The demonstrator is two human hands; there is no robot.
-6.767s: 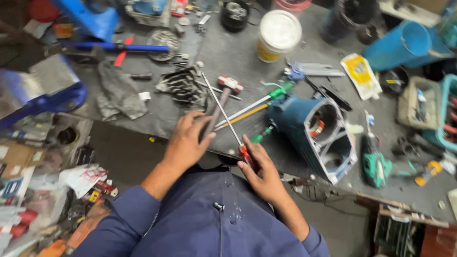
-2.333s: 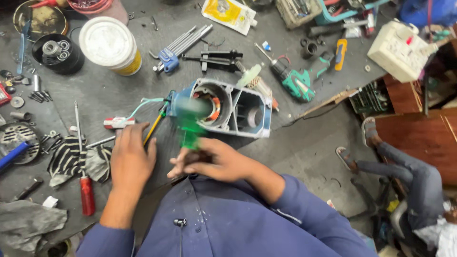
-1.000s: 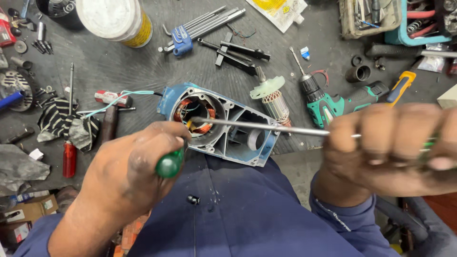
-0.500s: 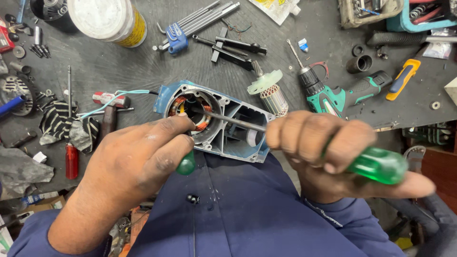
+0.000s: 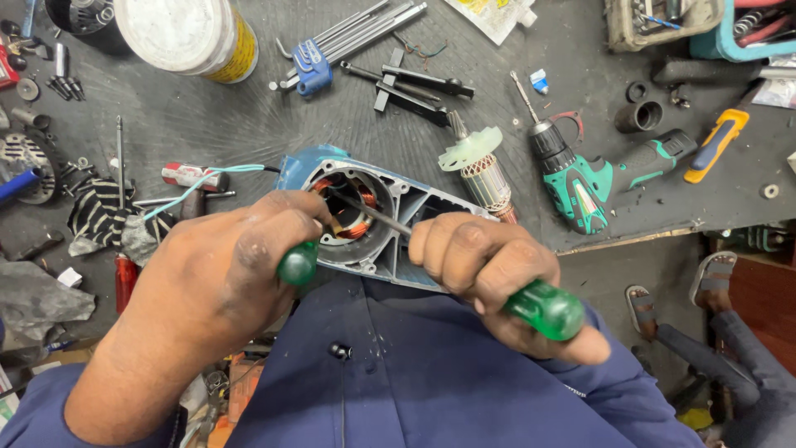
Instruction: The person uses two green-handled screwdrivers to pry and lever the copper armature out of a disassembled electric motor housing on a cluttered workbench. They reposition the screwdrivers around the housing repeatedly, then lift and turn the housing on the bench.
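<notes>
Both grips were closed on green-handled screwdrivers: the right hand (image 5: 489, 270) wrapped a long screwdriver (image 5: 543, 309) whose thin shaft ran up and left into the blue motor housing (image 5: 398, 220), while the left hand (image 5: 224, 270) clenched a second screwdriver (image 5: 297, 264) with only its rounded green handle end showing, pressed against the housing's near rim. That housing lay at the near edge of the dark counter (image 5: 249, 124), just above the person's blue shirt, its open mouth showing copper windings. Just right of it lay an armature (image 5: 482, 172) with a pale green fan, and beyond that a teal cordless drill (image 5: 597, 178). At the top left stood a round white-lidded tub (image 5: 186, 33) with a yellow band around its side; at the top centre lay a flat white packet (image 5: 496, 12) with yellow print, tilted and partly cut off by the frame edge. A blue-holdered hex key set (image 5: 332, 50) lay between them.
</notes>
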